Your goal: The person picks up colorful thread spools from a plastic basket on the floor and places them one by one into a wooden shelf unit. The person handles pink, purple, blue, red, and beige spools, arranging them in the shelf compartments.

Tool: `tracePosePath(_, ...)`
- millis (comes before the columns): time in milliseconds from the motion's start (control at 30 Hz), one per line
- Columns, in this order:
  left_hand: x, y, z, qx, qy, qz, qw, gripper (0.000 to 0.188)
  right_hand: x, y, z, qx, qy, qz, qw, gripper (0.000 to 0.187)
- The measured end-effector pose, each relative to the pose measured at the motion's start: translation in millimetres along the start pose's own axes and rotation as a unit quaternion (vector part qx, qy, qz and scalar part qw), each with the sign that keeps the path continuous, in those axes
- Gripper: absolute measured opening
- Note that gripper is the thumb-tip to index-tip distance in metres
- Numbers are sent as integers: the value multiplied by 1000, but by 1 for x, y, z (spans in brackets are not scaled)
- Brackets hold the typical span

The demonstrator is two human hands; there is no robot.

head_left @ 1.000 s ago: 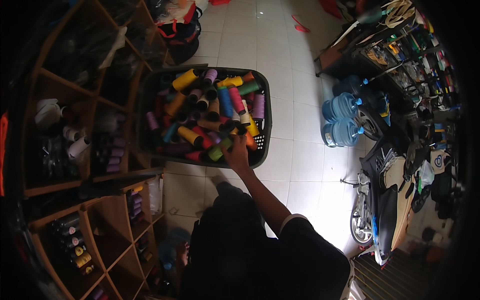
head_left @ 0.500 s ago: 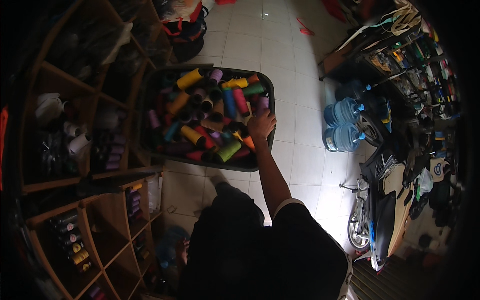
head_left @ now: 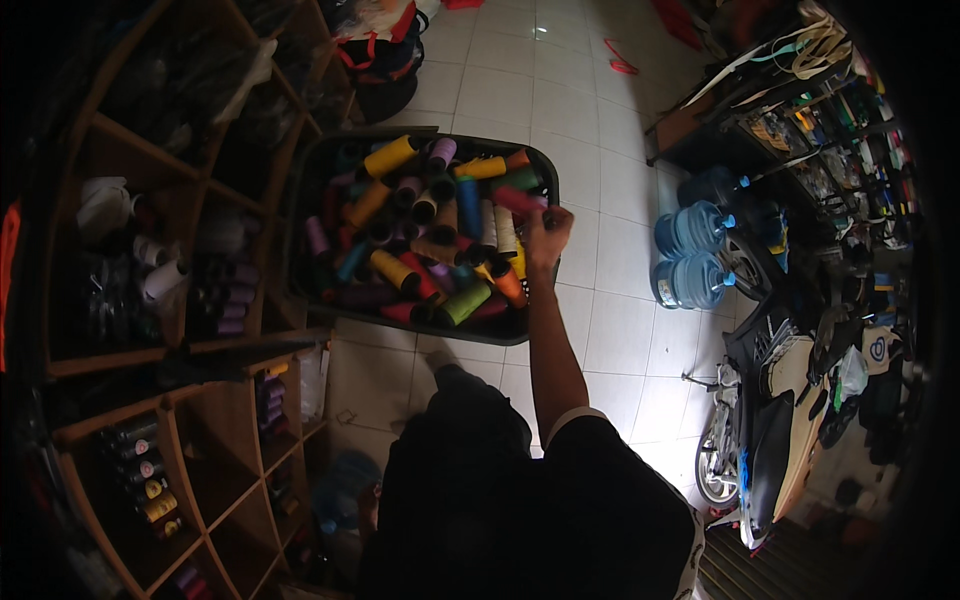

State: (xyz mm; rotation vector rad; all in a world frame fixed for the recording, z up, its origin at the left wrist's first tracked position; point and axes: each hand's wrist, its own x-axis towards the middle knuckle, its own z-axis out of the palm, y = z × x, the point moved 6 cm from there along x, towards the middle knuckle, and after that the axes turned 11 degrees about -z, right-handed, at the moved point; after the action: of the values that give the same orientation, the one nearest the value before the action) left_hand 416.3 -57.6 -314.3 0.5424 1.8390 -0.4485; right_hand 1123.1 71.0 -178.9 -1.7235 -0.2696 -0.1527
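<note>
My right hand (head_left: 549, 238) is over the right side of a dark plastic tub (head_left: 553, 180) heaped with thread spools of many colours. Its fingers are closed on the end of a pinkish-red thread spool (head_left: 516, 201), which lies tilted above the pile and is slightly blurred. Just beneath it stand two cream spools (head_left: 505, 230), with a blue spool (head_left: 468, 206) to their left and an orange spool (head_left: 508, 284) nearer me. Low beside my body, my left hand (head_left: 371, 503) shows only as a dim sliver; its fingers cannot be made out.
Wooden cubby shelves (head_left: 190, 400) line the left, some holding spools. Blue water jugs (head_left: 692, 280) stand on the tiled floor (head_left: 625, 330) to the right, near a parked motorbike (head_left: 765, 430) and a crowded rack (head_left: 840, 150). Bags (head_left: 380, 60) sit beyond the tub.
My right hand has taken hold of the pinkish-red spool and lifted it, tilting it toward the tub's right edge. The cream spools beneath are now exposed. The view has shifted slightly.
</note>
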Motion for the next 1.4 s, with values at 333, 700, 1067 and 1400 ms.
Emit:
tracePosePath(333, -20, 28, 1, 39, 11, 37, 999, 40, 45, 20, 11, 77, -171, 37, 982, 40)
tracePosePath(700, -52, 50, 8, 44, 15, 36, 998, 39, -16, 39, 23, -167, -292, -11, 942, 65)
tracePosePath(1067, -191, 235, -25, -128, 12, 412, 902, 36, -67, -114, 17, 437, -343, 247, 794, 36)
tracePosePath(1400, -417, 349, 1, -183, -201, 655, 705, 43, -171, -309, 26, 369, -539, -5, 757, 52)
